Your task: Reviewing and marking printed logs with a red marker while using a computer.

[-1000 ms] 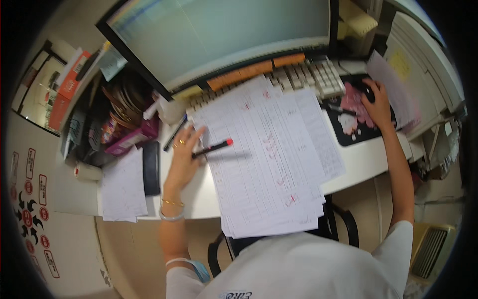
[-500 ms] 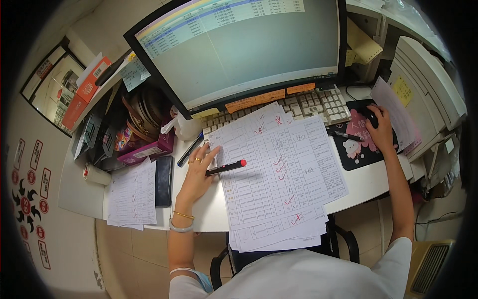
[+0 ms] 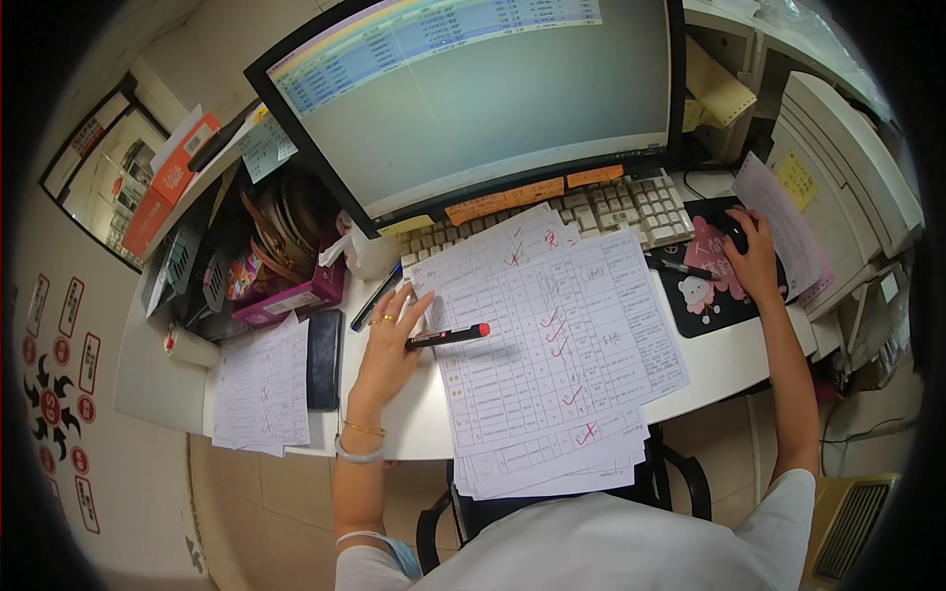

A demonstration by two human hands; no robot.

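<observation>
My left hand (image 3: 390,347) rests at the left edge of a stack of printed table sheets (image 3: 532,384) bearing red check marks. Held in that hand is a black marker pen (image 3: 448,337) with a red end, pointing right over the top sheet. On the right, my right hand (image 3: 755,258) is curled over a dark computer mouse (image 3: 735,234), mostly hidden beneath the fingers. The mouse sits on a black mouse pad (image 3: 702,313) with a pink print. A dark pen (image 3: 687,268) lies across the pad's left side.
The monitor (image 3: 493,108) stands behind the keyboard (image 3: 650,209), which the sheets partly cover. More marked papers (image 3: 258,389) and a dark notebook (image 3: 323,360) lie at left, near a blue pen (image 3: 376,295) and a purple box (image 3: 291,300). A printer-like machine (image 3: 852,167) stands right.
On the monitor, the blue highlight now covers more rows of the list. The marker pen's red end has dipped slightly. My right hand stays on the mouse.
</observation>
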